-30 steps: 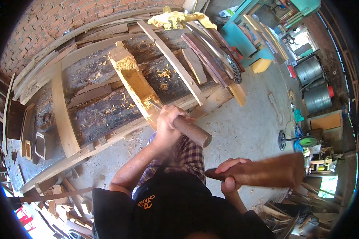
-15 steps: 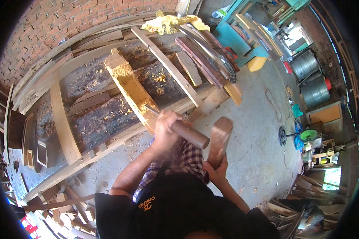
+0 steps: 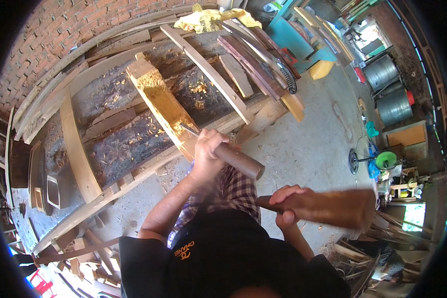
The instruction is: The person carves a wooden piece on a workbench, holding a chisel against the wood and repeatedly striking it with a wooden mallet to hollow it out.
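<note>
My left hand point(image 3: 208, 151) grips a chisel point(image 3: 231, 156) with a dark wooden handle; its steel blade tip rests on the near end of a pale yellow wood block point(image 3: 159, 102) lying on the workbench point(image 3: 104, 144). My right hand point(image 3: 288, 201) holds a brown wooden mallet point(image 3: 333, 207) drawn back to the right, its head blurred by motion and apart from the chisel's butt end. Yellow chips lie around the block.
Curved planks point(image 3: 203, 69) and dark boards point(image 3: 253, 59) lie across the bench, a yellow cloth point(image 3: 208, 20) at its far end. A brick wall point(image 3: 44, 44) stands behind. A teal machine point(image 3: 303, 39), metal drums point(image 3: 387, 89) and a green fan point(image 3: 382, 161) sit on the concrete floor at right.
The mallet swung in against the chisel's butt half a second ago and is now pulled back out to the right. The left hand and chisel stay on the block.
</note>
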Tool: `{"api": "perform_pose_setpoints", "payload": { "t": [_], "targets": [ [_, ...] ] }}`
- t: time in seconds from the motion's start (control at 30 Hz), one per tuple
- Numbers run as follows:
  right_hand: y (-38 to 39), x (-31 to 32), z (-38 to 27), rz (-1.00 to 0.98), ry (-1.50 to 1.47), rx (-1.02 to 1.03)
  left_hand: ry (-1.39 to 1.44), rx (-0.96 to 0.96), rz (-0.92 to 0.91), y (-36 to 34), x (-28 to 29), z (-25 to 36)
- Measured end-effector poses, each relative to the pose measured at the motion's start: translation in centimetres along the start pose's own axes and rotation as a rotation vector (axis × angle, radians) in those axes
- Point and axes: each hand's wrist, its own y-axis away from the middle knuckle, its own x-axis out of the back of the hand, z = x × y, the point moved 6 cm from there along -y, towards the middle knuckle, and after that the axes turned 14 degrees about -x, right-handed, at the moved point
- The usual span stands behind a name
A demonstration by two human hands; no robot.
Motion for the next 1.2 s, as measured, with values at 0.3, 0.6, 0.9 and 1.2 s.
{"api": "perform_pose_setpoints", "payload": {
  "t": [0.3, 0.6, 0.9, 1.2],
  "targets": [
    [0.0, 0.5, -0.4, 0.045, 0.012, -0.007, -0.008, -0.004, 0.005, 0.1, -0.3, -0.5],
    [0.2, 1.4, 1.1, 0.203, -0.057, -0.226, 0.016, -0.034, 0.023, -0.4, 0.0, -0.3],
    [1.2, 2.0, 2.9, 0.173, 0.129, -0.477, 0.062, -0.085, 0.013, -0.4, -0.7, -0.5],
    [0.0, 1.5, 1.3, 0.093, 0.262, -0.411, 0.043, -0.031, -0.039, 0.2, -1.3, -0.7]
  ]
}}
